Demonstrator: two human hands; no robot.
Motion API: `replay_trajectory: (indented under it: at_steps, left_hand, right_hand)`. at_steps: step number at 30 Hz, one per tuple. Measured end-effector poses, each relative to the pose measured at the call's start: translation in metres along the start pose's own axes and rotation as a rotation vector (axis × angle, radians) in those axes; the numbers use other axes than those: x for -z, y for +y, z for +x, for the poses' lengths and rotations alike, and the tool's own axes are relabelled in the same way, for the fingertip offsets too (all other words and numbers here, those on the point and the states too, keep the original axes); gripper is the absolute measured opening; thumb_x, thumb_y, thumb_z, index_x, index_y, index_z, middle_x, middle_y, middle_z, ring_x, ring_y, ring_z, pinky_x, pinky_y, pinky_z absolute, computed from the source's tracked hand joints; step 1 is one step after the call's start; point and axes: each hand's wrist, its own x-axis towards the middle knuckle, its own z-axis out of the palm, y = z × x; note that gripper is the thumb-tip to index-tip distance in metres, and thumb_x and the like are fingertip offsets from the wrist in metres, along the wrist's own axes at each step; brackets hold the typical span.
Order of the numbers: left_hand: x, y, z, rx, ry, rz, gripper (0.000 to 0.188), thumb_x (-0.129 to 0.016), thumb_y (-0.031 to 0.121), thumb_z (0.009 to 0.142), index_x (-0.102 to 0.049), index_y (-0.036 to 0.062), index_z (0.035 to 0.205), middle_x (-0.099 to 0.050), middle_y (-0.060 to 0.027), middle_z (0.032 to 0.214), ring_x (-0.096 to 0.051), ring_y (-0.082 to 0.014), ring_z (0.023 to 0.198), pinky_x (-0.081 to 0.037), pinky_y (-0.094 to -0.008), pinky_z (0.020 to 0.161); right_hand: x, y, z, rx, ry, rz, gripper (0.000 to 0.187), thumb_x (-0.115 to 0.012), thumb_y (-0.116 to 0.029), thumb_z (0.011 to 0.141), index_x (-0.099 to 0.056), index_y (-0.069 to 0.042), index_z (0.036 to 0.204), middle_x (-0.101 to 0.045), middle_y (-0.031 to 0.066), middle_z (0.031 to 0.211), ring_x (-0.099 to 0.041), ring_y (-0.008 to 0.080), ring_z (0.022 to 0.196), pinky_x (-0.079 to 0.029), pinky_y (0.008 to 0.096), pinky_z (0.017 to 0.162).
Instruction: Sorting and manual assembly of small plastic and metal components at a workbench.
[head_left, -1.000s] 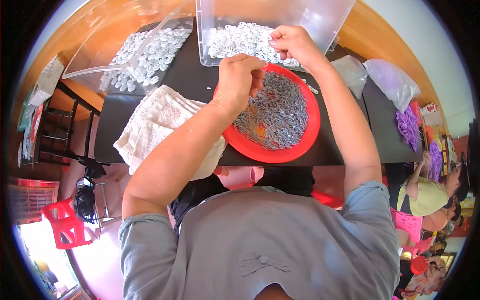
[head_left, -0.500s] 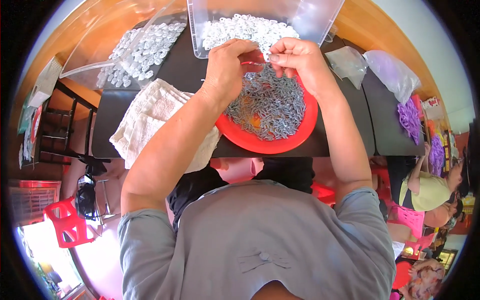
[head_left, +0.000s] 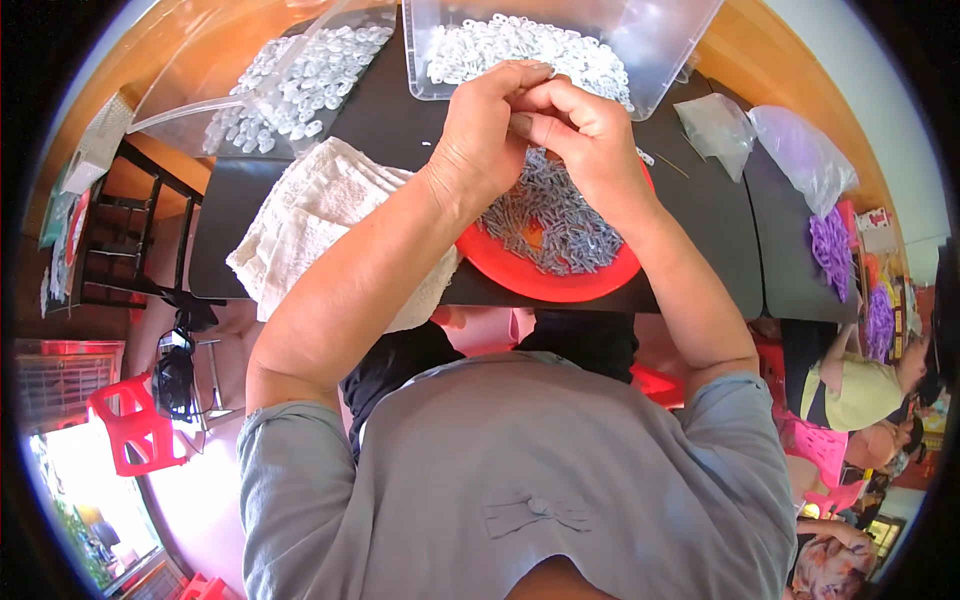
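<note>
- Step in hand, as far as can be judged: fine two-handed handling of something small at the fingertips, above the far side of a red bowl (head_left: pixel 548 286).
- Left hand (head_left: pixel 480 125): fingers bent inward, meeting the right hand's; whether they grip anything is hidden.
- Right hand (head_left: pixel 598 145): thumb and forefinger drawn close together in a pinch; I cannot tell what, if anything, sits between them.
- Small grey metal pieces (head_left: pixel 575 238), screw-like, are heaped in the bowl beneath the hands.
- Small white pieces (head_left: pixel 475 52) lie in a clear box (head_left: pixel 655 50) just beyond the bowl; larger white pieces (head_left: pixel 300 90) rest in another clear container (head_left: pixel 188 112) at the left.
- White cloth (head_left: pixel 305 230) lies folded on the dark tabletop (head_left: pixel 710 235), left of the bowl.
- Next move, in my judgement, calls for steady fingertips and close alignment.
</note>
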Motion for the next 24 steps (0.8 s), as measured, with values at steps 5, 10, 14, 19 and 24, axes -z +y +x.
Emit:
replay_trajectory:
  at_steps: [5,10,14,19,24]
  left_hand:
    - [0.002,-0.002,0.004,-0.015,0.037,0.015,0.022,-0.051,0.012,0.089,-0.058,-0.0040,0.102,-0.063,-0.0160,0.101,-0.058,-0.0240,0.097,-0.045,-0.0370,0.090]
    - [0.001,-0.002,0.004,0.061,0.024,-0.074,0.023,-0.050,0.013,0.090,-0.057,-0.0057,0.101,-0.063,-0.0187,0.104,-0.058,-0.0268,0.098,-0.044,-0.0383,0.092]
    - [0.003,0.001,0.008,0.083,0.002,-0.166,0.026,-0.049,0.014,0.090,-0.056,-0.0082,0.101,-0.062,-0.0207,0.105,-0.058,-0.0281,0.099,-0.043,-0.0386,0.094]
    - [0.003,0.001,0.008,0.138,-0.072,-0.210,0.027,-0.050,0.015,0.090,-0.053,-0.0100,0.102,-0.061,-0.0237,0.108,-0.057,-0.0296,0.101,-0.042,-0.0395,0.098]
    - [0.006,0.001,0.012,0.165,-0.059,-0.190,0.034,-0.046,0.016,0.092,-0.052,-0.0124,0.109,-0.061,-0.0244,0.111,-0.059,-0.0307,0.102,-0.043,-0.0397,0.098]
  right_hand:
    - [0.002,0.004,-0.002,-0.148,0.057,0.034,0.013,-0.059,0.005,0.084,-0.063,0.003,0.096,-0.066,0.0045,0.087,-0.061,0.0088,0.081,-0.050,0.0225,0.073]
    - [-0.002,0.005,-0.003,0.008,0.049,-0.085,0.013,-0.060,0.005,0.084,-0.063,0.003,0.096,-0.068,0.0050,0.089,-0.063,0.0092,0.084,-0.051,0.0231,0.075]
    - [0.000,0.005,-0.002,-0.021,0.060,-0.019,0.013,-0.062,0.004,0.083,-0.063,0.003,0.096,-0.068,0.0050,0.089,-0.063,0.0095,0.084,-0.051,0.0238,0.075]
    - [-0.004,0.008,-0.003,0.037,0.148,-0.273,0.013,-0.065,0.001,0.082,-0.063,0.001,0.095,-0.069,0.0080,0.086,-0.066,0.0129,0.078,-0.052,0.0249,0.071]
    - [-0.007,0.003,-0.005,0.167,0.163,-0.497,0.014,-0.064,0.003,0.080,-0.063,0.000,0.094,-0.068,0.0096,0.083,-0.067,0.0181,0.075,-0.052,0.0270,0.068]
